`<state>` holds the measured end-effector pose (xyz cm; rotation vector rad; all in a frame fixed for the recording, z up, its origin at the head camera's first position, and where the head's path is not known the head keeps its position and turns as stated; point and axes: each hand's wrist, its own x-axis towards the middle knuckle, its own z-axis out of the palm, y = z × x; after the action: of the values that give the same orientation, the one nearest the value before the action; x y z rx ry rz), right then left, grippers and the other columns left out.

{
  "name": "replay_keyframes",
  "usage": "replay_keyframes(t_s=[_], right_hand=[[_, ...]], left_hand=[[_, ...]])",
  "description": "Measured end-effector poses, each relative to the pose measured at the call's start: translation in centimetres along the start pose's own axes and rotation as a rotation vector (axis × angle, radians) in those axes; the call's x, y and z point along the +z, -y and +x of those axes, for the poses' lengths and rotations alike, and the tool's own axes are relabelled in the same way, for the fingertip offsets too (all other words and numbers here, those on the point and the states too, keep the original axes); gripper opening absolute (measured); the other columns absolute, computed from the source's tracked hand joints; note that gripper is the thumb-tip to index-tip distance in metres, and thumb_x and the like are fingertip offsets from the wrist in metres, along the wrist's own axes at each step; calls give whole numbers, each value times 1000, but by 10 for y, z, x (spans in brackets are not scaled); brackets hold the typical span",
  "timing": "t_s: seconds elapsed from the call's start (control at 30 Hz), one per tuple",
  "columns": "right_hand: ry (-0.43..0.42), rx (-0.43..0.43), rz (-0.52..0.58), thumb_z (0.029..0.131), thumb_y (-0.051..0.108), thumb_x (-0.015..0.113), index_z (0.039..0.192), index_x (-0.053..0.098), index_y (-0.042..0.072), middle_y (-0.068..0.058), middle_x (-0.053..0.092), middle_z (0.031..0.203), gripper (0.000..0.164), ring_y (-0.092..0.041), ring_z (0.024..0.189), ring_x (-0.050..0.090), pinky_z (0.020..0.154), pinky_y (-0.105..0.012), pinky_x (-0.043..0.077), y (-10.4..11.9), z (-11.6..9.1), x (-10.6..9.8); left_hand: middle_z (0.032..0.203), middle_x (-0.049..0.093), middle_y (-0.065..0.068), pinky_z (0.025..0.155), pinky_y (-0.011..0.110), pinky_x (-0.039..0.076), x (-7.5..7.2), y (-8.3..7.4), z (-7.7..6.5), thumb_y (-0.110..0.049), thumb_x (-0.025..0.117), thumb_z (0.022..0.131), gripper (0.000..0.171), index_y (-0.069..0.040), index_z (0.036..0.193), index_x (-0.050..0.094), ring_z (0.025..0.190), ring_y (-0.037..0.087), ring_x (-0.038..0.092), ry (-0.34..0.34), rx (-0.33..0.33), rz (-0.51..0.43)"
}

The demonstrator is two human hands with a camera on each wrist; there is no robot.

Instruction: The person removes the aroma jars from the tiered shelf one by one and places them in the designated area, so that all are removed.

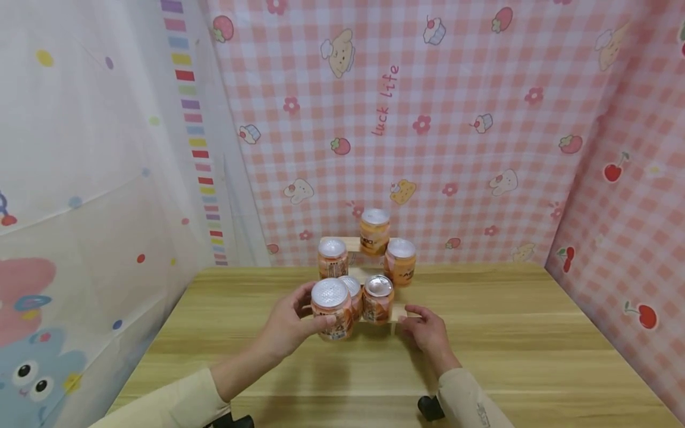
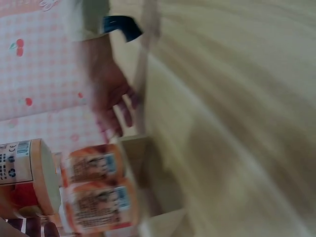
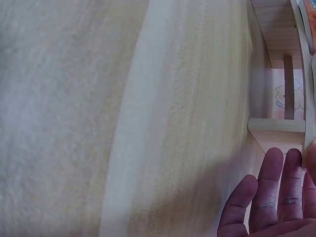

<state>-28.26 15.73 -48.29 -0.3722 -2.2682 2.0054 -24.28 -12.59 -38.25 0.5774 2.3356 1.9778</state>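
Observation:
My left hand grips an orange drink can with a silver top, in front of the left end of a stepped wooden rack. In the left wrist view this can is apart from the two cans on the lowest step. One of those, a can, shows fully; the other can is partly hidden. My right hand is at the right end of the lowest step, its thumb touching the board. In the right wrist view its fingers are fairly straight.
Higher on the rack stand a can at left, another can at right and a top can. The wooden table surrounds the rack. A pink checked cloth hangs behind, a white cloth at left.

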Motion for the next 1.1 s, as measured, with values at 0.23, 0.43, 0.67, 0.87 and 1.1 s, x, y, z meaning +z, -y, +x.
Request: replay_keyframes(t_s=[0.23,0.43,0.67,0.87,1.1], right_hand=[[16,-6,-16,91,8,70,127,58,-9,-12,72,89,41,-22,75,69,62,-31,53,0,0,0],[0,-19,1,91,6,71,124,59,-10,-14,72,89,39,-23,75,70,64,-30,55,-2,2,-1],[10,-22,11,91,4,69,124,59,-11,-14,72,88,38,-23,74,70,63,-30,55,-5,1,0],[13,-27,11,91,5,69,124,59,-10,-14,72,88,38,-25,74,70,64,-31,56,-5,0,0],[-3,-31,-1,91,5,69,123,61,-9,-14,72,87,36,-26,74,70,62,-30,53,-4,0,0]], left_hand=[[123,62,17,94,40,48,7,28,-11,-10,81,77,70,6,138,50,109,26,59,7,-12,7],[124,62,18,95,36,48,14,50,-15,-9,82,76,71,7,137,50,112,27,58,22,-29,8],[124,63,16,96,36,49,18,74,-20,-9,84,76,70,6,136,51,111,29,60,41,-59,26],[126,60,18,97,38,50,20,89,-24,-5,84,77,71,8,137,48,112,32,60,68,-80,-4],[125,59,19,96,33,50,22,99,-23,-4,82,78,69,9,136,48,113,32,60,105,-74,-15]])
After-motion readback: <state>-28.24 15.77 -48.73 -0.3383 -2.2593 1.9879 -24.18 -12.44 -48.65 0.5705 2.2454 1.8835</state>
